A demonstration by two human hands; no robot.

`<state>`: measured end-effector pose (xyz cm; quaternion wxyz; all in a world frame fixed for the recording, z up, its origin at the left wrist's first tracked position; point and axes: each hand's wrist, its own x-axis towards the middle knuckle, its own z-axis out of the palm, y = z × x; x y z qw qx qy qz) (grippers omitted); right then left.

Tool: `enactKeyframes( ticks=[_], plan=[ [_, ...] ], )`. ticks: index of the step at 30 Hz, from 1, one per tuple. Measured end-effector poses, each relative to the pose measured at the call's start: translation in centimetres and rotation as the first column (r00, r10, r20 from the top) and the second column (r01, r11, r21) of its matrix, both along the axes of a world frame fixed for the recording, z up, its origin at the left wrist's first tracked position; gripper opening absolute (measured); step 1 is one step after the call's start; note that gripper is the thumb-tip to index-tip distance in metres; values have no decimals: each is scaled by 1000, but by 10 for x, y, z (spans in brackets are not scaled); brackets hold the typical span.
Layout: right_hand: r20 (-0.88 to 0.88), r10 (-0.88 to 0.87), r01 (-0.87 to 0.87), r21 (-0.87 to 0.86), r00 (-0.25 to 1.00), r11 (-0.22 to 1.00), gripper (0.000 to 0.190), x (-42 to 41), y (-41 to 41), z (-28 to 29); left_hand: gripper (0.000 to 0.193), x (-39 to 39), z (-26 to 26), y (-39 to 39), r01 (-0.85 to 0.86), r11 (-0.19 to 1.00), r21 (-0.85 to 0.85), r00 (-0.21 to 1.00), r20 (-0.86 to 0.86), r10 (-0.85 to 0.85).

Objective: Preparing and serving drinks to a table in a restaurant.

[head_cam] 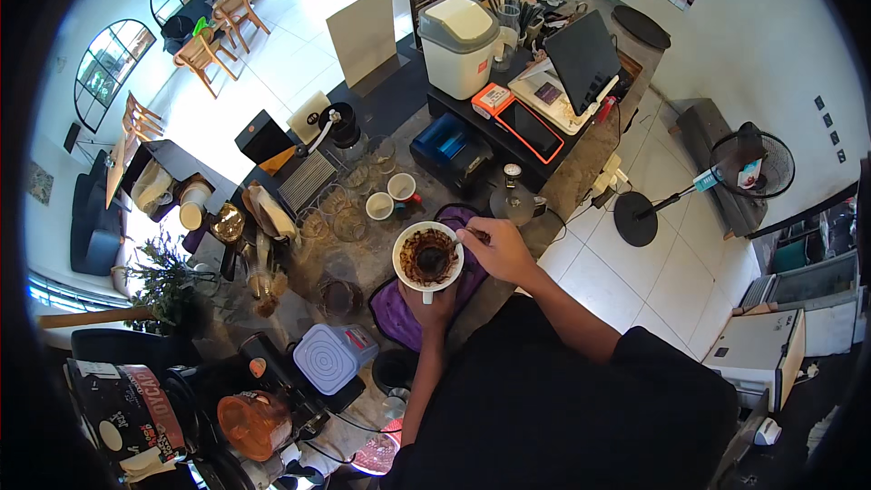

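My left hand (433, 306) holds a white cup (429, 289) from below, near its handle. Dark brown residue, like coffee or chocolate, coats the cup's inner wall and bottom. At the cup's right rim, the fingers of my right hand (495, 245) are closed on a thin utensil, likely a spoon, whose tip reaches the rim. A purple cloth (401, 320) with a dark edge lies on the counter under the cup and hands. Beyond the cup stand two small cups with pale insides, one (379, 206) left of the other (401, 186).
Several clear glasses (350, 224) and a dark-filled glass vessel (339, 297) stand left. A glass pot with a gauge-like top (512, 199) is at the right. Farther back are a blue-black printer (450, 150), an orange payment terminal (529, 129) and a white bin (457, 54). A lidded tub (330, 358) sits near left.
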<state>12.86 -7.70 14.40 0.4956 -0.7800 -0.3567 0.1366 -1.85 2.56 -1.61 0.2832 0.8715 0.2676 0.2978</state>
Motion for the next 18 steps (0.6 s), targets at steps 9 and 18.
enactKeyframes(
  ticks=[9, 18],
  plan=[
    [-77, 1, 1, 22, 997, 1000, 28, 1, -1, -1, 63, 2, 11, -1, 15, 998, -61, 1000, 23, -14],
    [-65, 18, -15, 39, 998, 999, 28, 1, 0, -1, 63, 2, 16, -3, -16, 998, -53, 1000, 9, 16]
  ],
)
